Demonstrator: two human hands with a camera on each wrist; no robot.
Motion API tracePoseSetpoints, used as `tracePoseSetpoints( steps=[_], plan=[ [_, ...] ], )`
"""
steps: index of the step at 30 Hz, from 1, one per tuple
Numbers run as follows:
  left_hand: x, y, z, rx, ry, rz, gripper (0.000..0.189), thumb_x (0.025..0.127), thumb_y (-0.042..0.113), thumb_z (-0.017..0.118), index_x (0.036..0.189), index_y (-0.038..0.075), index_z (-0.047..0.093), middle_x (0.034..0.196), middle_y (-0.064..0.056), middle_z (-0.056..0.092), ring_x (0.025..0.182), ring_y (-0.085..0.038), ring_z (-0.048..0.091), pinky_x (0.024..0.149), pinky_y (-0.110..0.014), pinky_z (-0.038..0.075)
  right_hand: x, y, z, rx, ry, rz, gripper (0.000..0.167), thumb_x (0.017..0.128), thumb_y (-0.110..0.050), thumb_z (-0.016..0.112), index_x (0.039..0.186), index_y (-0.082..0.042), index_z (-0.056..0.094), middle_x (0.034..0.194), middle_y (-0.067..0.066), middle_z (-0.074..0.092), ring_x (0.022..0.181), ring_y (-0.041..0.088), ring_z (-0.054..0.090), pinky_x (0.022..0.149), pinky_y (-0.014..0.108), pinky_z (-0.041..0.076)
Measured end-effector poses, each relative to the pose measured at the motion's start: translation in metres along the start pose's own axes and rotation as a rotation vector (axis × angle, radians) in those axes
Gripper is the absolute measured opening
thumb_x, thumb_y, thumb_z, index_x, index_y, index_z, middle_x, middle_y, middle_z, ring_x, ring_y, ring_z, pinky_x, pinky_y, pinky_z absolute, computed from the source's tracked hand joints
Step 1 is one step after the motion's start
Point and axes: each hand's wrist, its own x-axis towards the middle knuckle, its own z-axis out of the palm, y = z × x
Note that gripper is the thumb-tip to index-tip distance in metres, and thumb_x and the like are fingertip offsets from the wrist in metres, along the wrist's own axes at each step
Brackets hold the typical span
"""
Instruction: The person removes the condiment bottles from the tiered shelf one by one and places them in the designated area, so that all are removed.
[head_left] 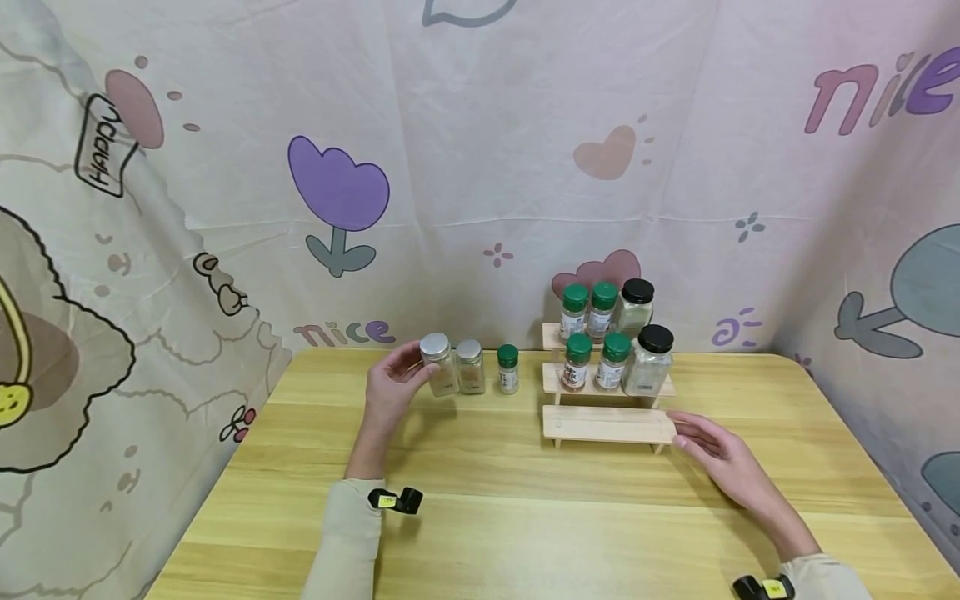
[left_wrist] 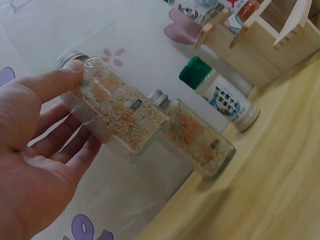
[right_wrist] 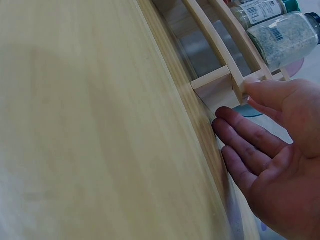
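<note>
My left hand grips a square glass spice jar with a silver lid, thumb on the near side and fingers behind. Speckled seasoning fills the jar, which is tilted and raised off the table in the left wrist view. Just right of it stands a matching silver-lidded jar. Beyond that is a small green-capped bottle. My right hand is at the right end of the tiered wooden rack; its thumb touches the lowest step's end, and its fingers extend loosely beside it.
On the rack's upper two tiers stand several green-capped bottles and two black-lidded jars. The lowest step is bare. A printed cloth hangs behind and beside the wooden table.
</note>
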Motion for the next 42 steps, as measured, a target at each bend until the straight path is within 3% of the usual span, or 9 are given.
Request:
tracePoseSetpoints(
  steps=[8, 17, 25, 42],
  plan=[
    [0.006, -0.014, -0.004, -0.010, 0.071, -0.008, 0.046, 0.086, -0.008, 0.077, 0.129, -0.011, 0.061, 0.131, -0.030, 0.061, 0.118, -0.029, 0.063, 0.097, -0.025, 0.055, 0.000, 0.000, 0.000, -0.004, 0.005, 0.000, 0.040, 0.105, -0.012, 0.061, 0.141, 0.002, 0.056, 0.126, 0.026, 0.067, 0.111, -0.008, 0.059, 0.093, 0.005, 0.045],
    [0.016, -0.032, -0.011, -0.059, 0.070, -0.035, 0.047, 0.089, -0.014, 0.070, 0.134, -0.013, 0.056, 0.138, -0.031, 0.055, 0.130, -0.036, 0.055, 0.100, -0.022, 0.052, 0.000, 0.005, 0.002, 0.009, 0.007, -0.006, 0.040, 0.104, -0.011, 0.061, 0.142, 0.001, 0.056, 0.126, 0.024, 0.068, 0.111, -0.006, 0.061, 0.094, 0.006, 0.045],
    [0.023, -0.043, -0.013, -0.040, 0.061, -0.033, 0.049, 0.090, -0.015, 0.069, 0.136, -0.015, 0.052, 0.140, -0.034, 0.052, 0.132, -0.038, 0.053, 0.101, -0.021, 0.051, 0.000, 0.005, 0.002, 0.004, 0.010, -0.012, 0.039, 0.104, -0.010, 0.061, 0.141, 0.003, 0.057, 0.125, 0.025, 0.068, 0.111, -0.006, 0.060, 0.094, 0.006, 0.045],
    [0.026, -0.063, -0.019, -0.045, 0.046, -0.073, 0.049, 0.093, -0.010, 0.068, 0.139, -0.012, 0.051, 0.143, -0.031, 0.051, 0.135, -0.037, 0.050, 0.105, -0.021, 0.048, 0.000, 0.004, 0.001, -0.001, 0.005, -0.003, 0.038, 0.105, -0.011, 0.060, 0.141, 0.001, 0.057, 0.127, 0.024, 0.067, 0.113, -0.007, 0.060, 0.093, 0.006, 0.045]
  ],
)
